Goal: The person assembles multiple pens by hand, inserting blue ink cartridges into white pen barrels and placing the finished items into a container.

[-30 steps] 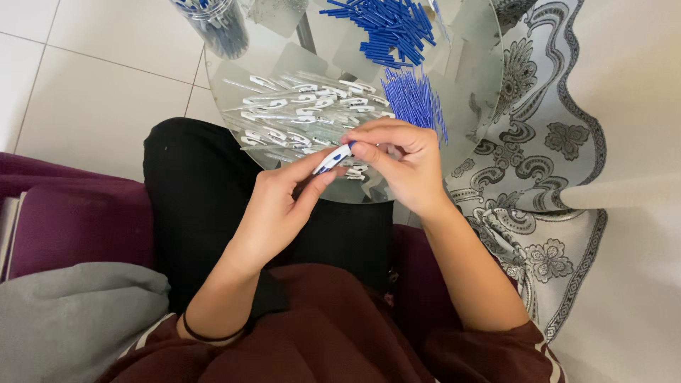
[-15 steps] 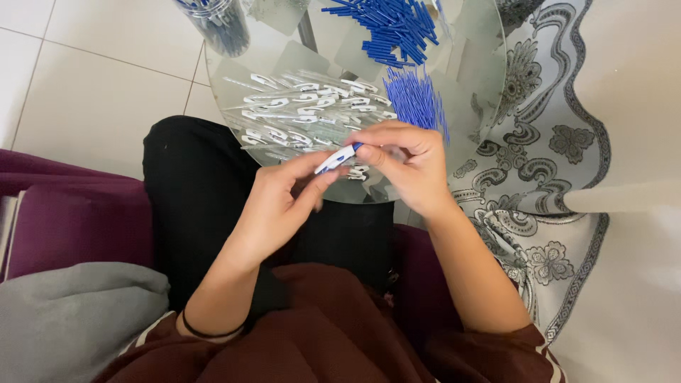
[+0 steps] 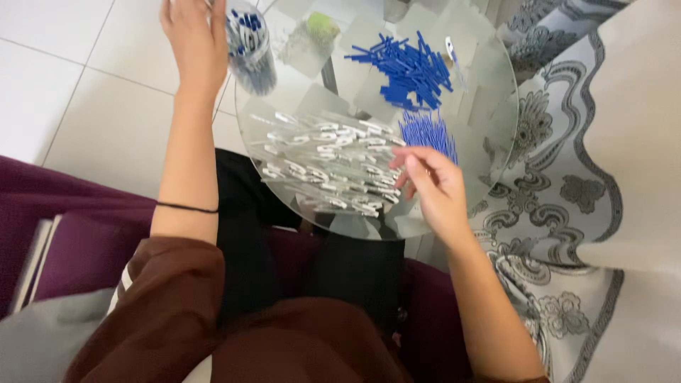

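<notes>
My left hand is stretched out to the far left beside a clear cup filled with assembled blue-and-white pens; its fingertips are cut off by the top edge. My right hand hovers over a round glass table, fingers loosely bent and touching the near end of a spread of clear pen barrels. Nothing shows between its fingers. Just beyond that hand lies a bundle of thin blue refills. Farther back sits a pile of blue caps.
I sit on a purple seat with the table over my knees. A grey-and-white patterned cloth lies to the right, a grey fabric at lower left. White floor tiles lie beyond. A green object shows through the glass.
Both hands were together holding a pen over the barrels. Now the left hand has gone up to the cup and the right hand has dropped onto the barrels; the pen is gone from it.
</notes>
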